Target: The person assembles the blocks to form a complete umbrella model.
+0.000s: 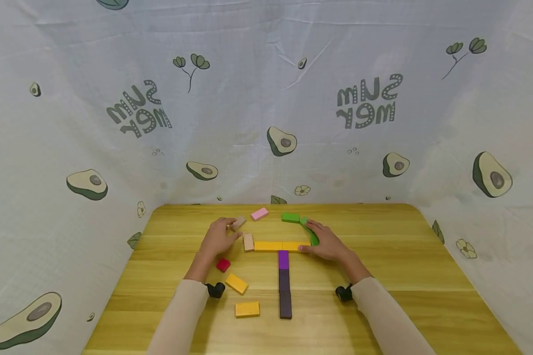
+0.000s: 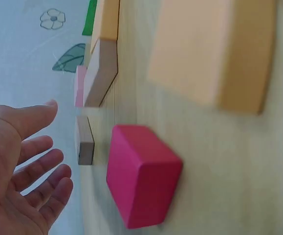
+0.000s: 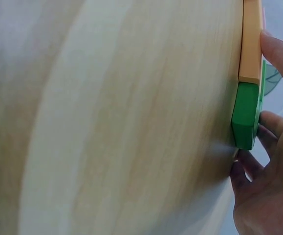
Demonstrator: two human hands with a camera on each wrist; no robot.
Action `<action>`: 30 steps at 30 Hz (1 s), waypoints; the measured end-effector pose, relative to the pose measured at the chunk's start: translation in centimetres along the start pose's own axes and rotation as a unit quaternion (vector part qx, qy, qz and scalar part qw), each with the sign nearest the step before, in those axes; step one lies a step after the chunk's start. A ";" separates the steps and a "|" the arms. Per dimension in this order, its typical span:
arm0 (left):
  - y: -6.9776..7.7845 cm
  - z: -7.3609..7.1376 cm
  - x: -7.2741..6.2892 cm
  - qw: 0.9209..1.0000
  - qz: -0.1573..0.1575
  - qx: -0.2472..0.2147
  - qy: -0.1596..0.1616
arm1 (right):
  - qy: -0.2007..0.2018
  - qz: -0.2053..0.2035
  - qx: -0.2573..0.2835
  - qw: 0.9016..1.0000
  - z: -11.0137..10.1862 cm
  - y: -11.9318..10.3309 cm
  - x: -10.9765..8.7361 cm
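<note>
My right hand (image 1: 328, 243) lies at the right end of the yellow row. Its thumb touches a yellow block (image 3: 251, 44), and its fingers rest along the outer side of the green blocks (image 3: 246, 110), partly covering them. Another green block (image 1: 290, 217) lies just left of these. My left hand (image 1: 216, 238) hovers beside a tan wooden block (image 1: 238, 223), fingers loosely spread; in the left wrist view a gap separates it from that wooden block (image 2: 85, 142). A second wooden block (image 1: 248, 242) meets the yellow row's left end.
From below the yellow row, a purple block (image 1: 284, 259) and two dark blocks (image 1: 285, 291) run toward me. A pink block (image 1: 259, 213) sits near the back edge. On the left lie a red block (image 1: 223, 265) and two loose yellow blocks (image 1: 247, 309). Patterned cloth surrounds the table.
</note>
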State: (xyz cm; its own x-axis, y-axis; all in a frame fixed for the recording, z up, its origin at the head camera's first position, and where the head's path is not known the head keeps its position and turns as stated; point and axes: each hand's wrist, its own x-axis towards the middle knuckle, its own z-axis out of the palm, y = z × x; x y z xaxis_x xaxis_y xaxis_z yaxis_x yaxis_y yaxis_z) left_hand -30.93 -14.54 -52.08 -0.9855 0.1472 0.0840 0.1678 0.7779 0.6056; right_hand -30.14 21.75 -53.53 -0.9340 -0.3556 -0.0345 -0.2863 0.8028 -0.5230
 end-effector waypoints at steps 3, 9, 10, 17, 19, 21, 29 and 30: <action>-0.5 -0.3 1.1 1.000 -0.022 0.000 -0.001 | 0.002 -0.003 0.004 1.000 0.0 0.1 -0.1; -1.1 0.0 2.6 0.999 -0.048 0.009 -0.019 | 0.001 0.009 0.011 1.000 -0.1 0.3 -0.1; -1.1 0.2 2.8 0.998 -0.054 0.005 -0.021 | 0.001 0.009 0.010 1.000 -0.1 0.3 -0.1; -0.9 1.1 2.8 0.999 -0.054 -0.002 -0.006 | 0.000 0.010 0.012 1.000 -0.1 0.2 -0.1; -0.9 1.2 2.8 0.999 -0.047 0.004 -0.001 | 0.000 0.010 0.010 1.000 -0.1 0.1 -0.1; -0.8 1.3 2.7 0.999 -0.046 0.003 0.004 | -0.001 0.010 0.010 1.000 -0.1 0.0 -0.1; 0.5 1.4 2.9 0.999 -0.030 -0.038 -0.006 | -0.001 0.012 0.011 1.000 0.0 0.1 0.0; 0.7 1.4 3.0 0.999 -0.027 -0.044 -0.009 | 0.000 0.012 0.011 1.000 0.1 0.1 0.0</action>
State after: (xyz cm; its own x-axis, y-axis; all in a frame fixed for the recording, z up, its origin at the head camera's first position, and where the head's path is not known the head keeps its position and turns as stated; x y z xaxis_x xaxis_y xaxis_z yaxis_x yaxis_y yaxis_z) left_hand -33.68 -12.66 -52.52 -0.9925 0.1170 0.0354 0.1099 0.7281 0.6766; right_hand -30.18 21.83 -53.65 -0.9403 -0.3371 -0.0479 -0.2594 0.8004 -0.5404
